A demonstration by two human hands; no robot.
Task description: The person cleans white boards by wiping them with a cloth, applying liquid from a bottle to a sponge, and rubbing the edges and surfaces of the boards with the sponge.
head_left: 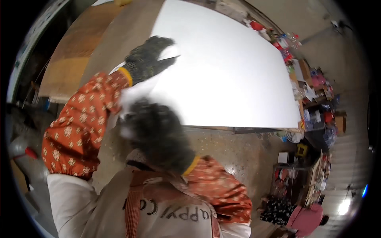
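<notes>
A large white panel lies in front of me, its near edge running to the right. My left hand, in a dark knitted glove with a yellow cuff, is over the panel's left side. Its thumb and fingers curve around a white piece, whose kind I cannot make out against the panel. More white material shows beside that wrist. Closer to my body is my right hand, in a matching glove and smeared by motion. A white blur borders its left side, and its fingers cannot be made out. Both forearms wear orange flowered sleeves.
A brown wooden board stands at the far left. Bottles, bags and boxes crowd the area beyond the panel's right edge. A cluttered shelf is at the lower right, near another person in a pink top.
</notes>
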